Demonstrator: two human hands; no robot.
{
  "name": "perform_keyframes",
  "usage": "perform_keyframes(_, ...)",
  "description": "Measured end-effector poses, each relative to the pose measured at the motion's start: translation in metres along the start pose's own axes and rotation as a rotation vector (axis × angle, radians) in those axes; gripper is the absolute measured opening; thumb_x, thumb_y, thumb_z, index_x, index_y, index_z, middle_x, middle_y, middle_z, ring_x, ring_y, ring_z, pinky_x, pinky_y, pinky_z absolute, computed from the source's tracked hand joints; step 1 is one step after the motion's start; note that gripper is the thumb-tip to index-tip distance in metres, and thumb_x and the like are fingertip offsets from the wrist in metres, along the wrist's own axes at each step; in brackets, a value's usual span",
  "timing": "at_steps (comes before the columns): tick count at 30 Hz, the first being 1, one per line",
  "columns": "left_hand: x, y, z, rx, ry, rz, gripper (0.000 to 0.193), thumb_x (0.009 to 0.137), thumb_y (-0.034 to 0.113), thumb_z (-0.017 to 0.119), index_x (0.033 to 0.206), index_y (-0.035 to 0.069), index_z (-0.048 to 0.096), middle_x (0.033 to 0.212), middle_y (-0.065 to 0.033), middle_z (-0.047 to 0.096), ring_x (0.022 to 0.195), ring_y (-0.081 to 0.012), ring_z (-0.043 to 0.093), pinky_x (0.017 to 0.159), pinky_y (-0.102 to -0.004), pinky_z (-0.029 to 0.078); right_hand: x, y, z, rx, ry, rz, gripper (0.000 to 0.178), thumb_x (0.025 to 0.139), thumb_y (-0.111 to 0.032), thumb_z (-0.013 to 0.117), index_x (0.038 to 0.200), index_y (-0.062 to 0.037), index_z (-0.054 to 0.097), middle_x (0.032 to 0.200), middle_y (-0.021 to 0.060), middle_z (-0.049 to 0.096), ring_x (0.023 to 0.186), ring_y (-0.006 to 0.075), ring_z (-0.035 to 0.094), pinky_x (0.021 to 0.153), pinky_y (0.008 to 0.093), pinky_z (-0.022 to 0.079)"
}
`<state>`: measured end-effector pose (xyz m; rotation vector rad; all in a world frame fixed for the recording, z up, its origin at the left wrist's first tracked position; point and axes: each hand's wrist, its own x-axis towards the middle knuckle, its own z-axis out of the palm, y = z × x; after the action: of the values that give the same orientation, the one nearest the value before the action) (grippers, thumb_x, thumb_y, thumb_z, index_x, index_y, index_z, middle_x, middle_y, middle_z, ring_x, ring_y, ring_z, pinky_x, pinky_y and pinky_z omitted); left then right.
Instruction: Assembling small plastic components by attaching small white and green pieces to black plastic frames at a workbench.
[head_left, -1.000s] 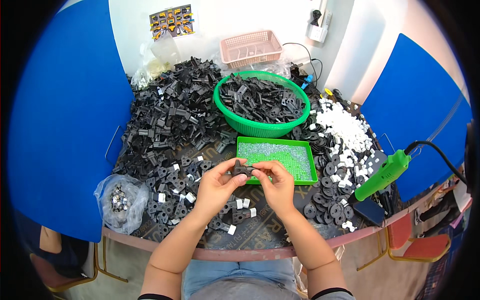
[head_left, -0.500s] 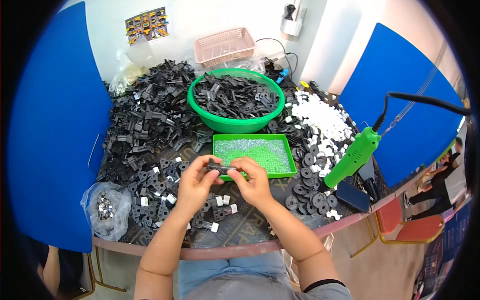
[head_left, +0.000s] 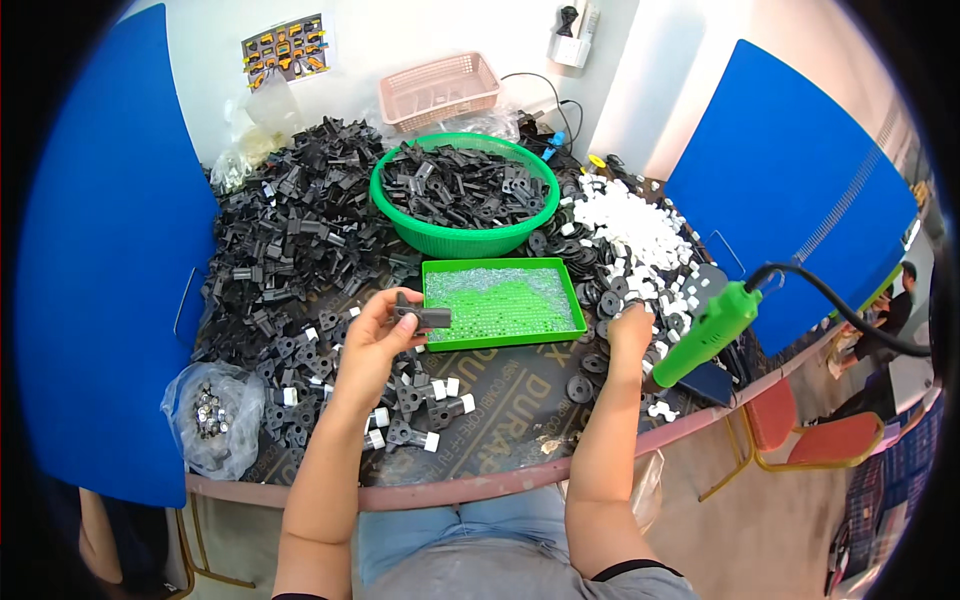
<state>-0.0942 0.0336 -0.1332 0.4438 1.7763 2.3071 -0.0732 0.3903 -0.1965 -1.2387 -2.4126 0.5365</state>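
Observation:
My left hand [head_left: 374, 342] is closed around one end of a black plastic part [head_left: 428, 317], which points right across the near left corner of a green tray [head_left: 505, 341]. Small silvery pieces lie inside that tray. Out to the right, my right hand [head_left: 629, 336] is down at a pile of black round discs [head_left: 607, 304], beside white plastic pieces [head_left: 640, 228]. Its fingers are curled together, and whatever is between them is hidden. Black plastic parts with white caps [head_left: 405, 433] are scattered near my left forearm.
A green basin [head_left: 468, 242] full of black parts stands behind the tray. Left of it rises a heap of black parts [head_left: 290, 220]. A green power screwdriver [head_left: 708, 330] hangs on the right by a dark phone [head_left: 708, 384]. A plastic bag [head_left: 185, 440] holds metal pieces.
My right hand has left the black part and moved right to the discs. My left hand keeps the part and has shifted slightly left. The green screwdriver has swung a little.

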Motion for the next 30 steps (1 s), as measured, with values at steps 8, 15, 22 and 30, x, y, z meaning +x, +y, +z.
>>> perform_keyframes(8,0.002,-0.004,0.002,-0.193,-0.040,-0.085,0.021,0.092,0.014,0.053,0.111,0.006,0.051,0.102,-0.0055,0.055,0.092,-0.0158,0.060,0.083,-0.0307,0.051,-0.029,-0.045,-0.006,0.678,0.169,-0.421,0.011,0.088,-0.010,0.055,0.094,-0.0010,0.059,0.073,0.0054,0.062,0.061,0.0108,0.057,0.053,0.0250,0.044)
perform_keyframes(15,-0.002,-0.013,0.010,-0.246,-0.062,0.025,0.020,0.092,0.012,0.052,0.111,0.006,0.049,0.108,-0.0046,0.050,0.103,-0.0156,0.053,0.090,-0.0347,0.049,-0.136,-0.113,-0.023,1.049,-0.711,-0.867,0.023,0.080,0.009,0.059,0.102,0.0019,0.060,0.103,0.0081,0.052,0.089,0.0129,0.057,0.072,0.0238,0.051)
perform_keyframes(22,-0.003,-0.019,0.019,-0.137,-0.047,0.091,0.014,0.094,0.011,0.047,0.107,0.007,0.043,0.103,-0.0014,0.046,0.098,-0.0106,0.051,0.089,-0.0298,0.047,-0.130,-0.102,-0.006,1.376,-0.935,-0.730,0.024,0.077,0.010,0.063,0.100,0.0026,0.060,0.104,0.0090,0.054,0.094,0.0155,0.058,0.078,0.0301,0.052)
perform_keyframes(30,-0.003,-0.015,0.008,0.244,-0.070,0.155,0.014,0.093,0.002,0.043,0.106,0.004,0.042,0.097,-0.0041,0.049,0.090,-0.0105,0.053,0.083,-0.0272,0.048,-0.137,-0.107,0.000,1.539,-1.257,-0.210,0.021,0.080,0.001,0.065,0.100,0.0008,0.060,0.090,0.0086,0.062,0.081,0.0164,0.062,0.076,0.0283,0.052)
